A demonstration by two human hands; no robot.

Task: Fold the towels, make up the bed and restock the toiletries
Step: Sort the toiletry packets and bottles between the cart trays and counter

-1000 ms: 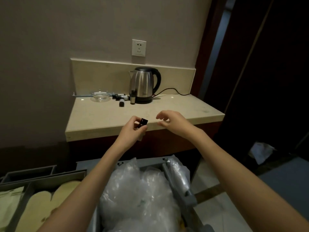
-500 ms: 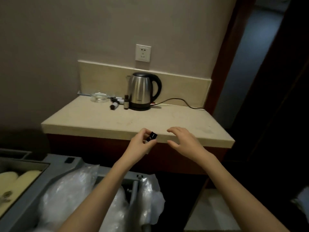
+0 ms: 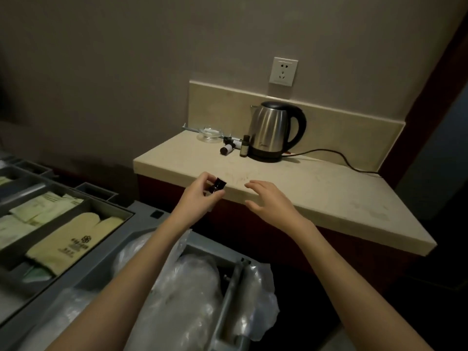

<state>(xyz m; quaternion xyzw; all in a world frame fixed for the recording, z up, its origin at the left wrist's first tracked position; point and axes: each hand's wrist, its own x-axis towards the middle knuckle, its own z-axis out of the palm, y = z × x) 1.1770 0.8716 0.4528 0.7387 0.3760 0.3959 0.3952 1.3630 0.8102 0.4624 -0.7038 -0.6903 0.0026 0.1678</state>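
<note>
My left hand (image 3: 198, 196) pinches a small dark toiletry bottle (image 3: 218, 185) with a black cap, just in front of the near edge of the beige counter (image 3: 316, 196). My right hand (image 3: 268, 198) hovers beside it over the counter edge with fingers loosely spread, holding nothing. On the counter near the kettle, one small dark bottle (image 3: 244, 145) stands upright and another with a white label (image 3: 227, 149) lies on its side.
A steel kettle (image 3: 273, 131) with its cord sits at the back of the counter, with a glass dish (image 3: 209, 133) to its left. Below stands a grey housekeeping cart (image 3: 101, 259) with packaged slippers (image 3: 65, 244), sachets (image 3: 38, 209) and a plastic-lined bin (image 3: 184, 295).
The view has swung left, bringing the cart's compartments into sight. My left hand still holds the small bottle and both hands stay at the counter's front edge.
</note>
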